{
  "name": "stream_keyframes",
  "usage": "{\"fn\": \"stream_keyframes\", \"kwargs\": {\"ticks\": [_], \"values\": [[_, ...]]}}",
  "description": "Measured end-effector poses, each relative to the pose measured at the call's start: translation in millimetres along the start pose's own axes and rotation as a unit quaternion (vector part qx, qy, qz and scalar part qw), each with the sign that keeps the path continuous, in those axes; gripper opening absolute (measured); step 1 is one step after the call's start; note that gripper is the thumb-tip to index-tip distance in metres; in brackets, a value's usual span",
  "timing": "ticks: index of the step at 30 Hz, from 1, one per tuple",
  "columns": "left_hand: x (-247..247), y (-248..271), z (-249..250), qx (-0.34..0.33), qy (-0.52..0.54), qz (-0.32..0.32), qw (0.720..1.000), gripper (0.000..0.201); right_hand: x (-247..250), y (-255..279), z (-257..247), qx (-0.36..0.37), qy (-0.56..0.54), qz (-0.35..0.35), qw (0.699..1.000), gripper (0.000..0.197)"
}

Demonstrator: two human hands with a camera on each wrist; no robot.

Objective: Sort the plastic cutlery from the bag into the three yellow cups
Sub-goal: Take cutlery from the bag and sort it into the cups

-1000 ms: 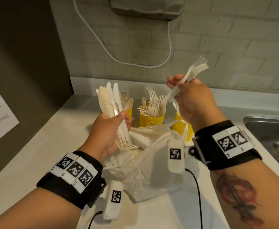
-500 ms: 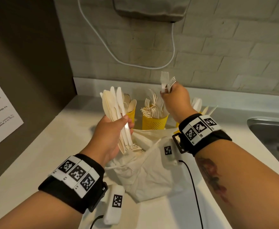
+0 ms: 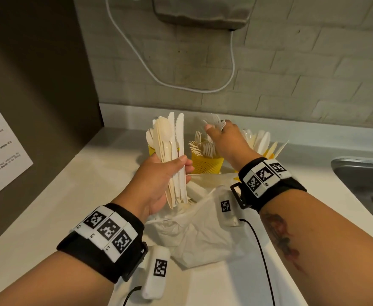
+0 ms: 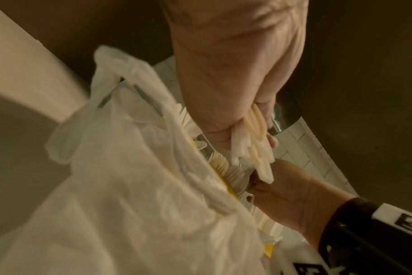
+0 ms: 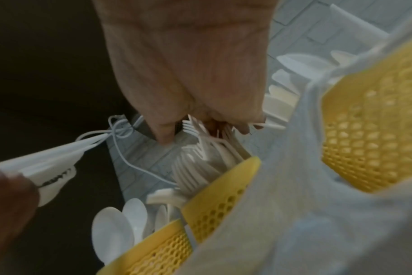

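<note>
My left hand (image 3: 176,171) grips an upright bundle of white plastic knives and spoons (image 3: 171,149) above the white plastic bag (image 3: 201,230); the left wrist view shows the bundle's handles (image 4: 252,147) sticking out below the palm. My right hand (image 3: 217,132) holds a few forks (image 3: 218,122), tines up, right over the middle yellow cup (image 3: 206,165), which is full of forks (image 5: 191,173). The left cup (image 5: 153,247) holds spoons and is mostly hidden behind the bundle. The right cup (image 3: 268,152) holds knives.
The cups stand in a row by the brick wall on a white counter (image 3: 81,184). A steel sink (image 3: 366,184) lies at the right. A dark panel with a paper sheet (image 3: 2,151) closes the left side. A white cable (image 3: 181,85) hangs on the wall.
My right hand has carried the forks from high above the bag forward and down to the middle cup. The left hand has kept its bundle nearly still.
</note>
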State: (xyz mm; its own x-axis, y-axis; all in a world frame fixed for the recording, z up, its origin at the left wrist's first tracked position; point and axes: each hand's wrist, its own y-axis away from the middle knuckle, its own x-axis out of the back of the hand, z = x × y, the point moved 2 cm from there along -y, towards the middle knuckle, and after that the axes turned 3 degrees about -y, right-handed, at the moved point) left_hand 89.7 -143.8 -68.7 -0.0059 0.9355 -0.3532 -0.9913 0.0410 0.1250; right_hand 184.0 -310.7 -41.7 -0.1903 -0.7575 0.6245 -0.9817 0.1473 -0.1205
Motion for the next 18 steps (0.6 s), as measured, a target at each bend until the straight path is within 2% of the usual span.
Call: {"fn": "stream_keyframes", "kwargs": {"ticks": [4,6,8,11,12,14,16,18], "values": [[-2.9,0.4,0.8,0.006,0.024,-0.039,0.999,0.022,8.3,12.1,-8.2,0.018,0.022,0.002,1.000,0.097],[-4.8,-0.3,0.5,0.005,0.032,-0.052,0.998,0.025,16.5,20.3,-12.7,0.018,-0.004,0.007,1.000,0.107],[-7.8,-0.6,0.1,0.003,0.037,-0.065,0.997,0.029,25.7,34.0,-18.2,0.037,-0.039,0.044,0.998,0.101],[-11.9,-0.5,0.0,-0.004,0.032,-0.080,0.996,0.033,33.1,66.8,-26.3,0.107,-0.092,0.138,0.980,0.062],[-13.6,-0.3,-0.1,-0.007,0.024,-0.087,0.996,0.035,30.8,77.5,-28.6,0.116,-0.088,0.122,0.982,0.051],[-17.7,-0.6,-1.8,-0.015,-0.005,-0.105,0.994,0.042,17.7,91.8,-28.5,0.086,-0.106,-0.002,0.991,0.038],[-22.1,-0.5,-4.5,-0.021,-0.041,-0.118,0.992,0.051,4.4,97.2,-21.9,0.027,-0.199,-0.113,0.973,0.026],[-25.2,1.6,-5.9,-0.026,-0.055,-0.129,0.990,0.049,0.5,95.2,-16.0,-0.027,-0.292,-0.144,0.945,0.020]]}}
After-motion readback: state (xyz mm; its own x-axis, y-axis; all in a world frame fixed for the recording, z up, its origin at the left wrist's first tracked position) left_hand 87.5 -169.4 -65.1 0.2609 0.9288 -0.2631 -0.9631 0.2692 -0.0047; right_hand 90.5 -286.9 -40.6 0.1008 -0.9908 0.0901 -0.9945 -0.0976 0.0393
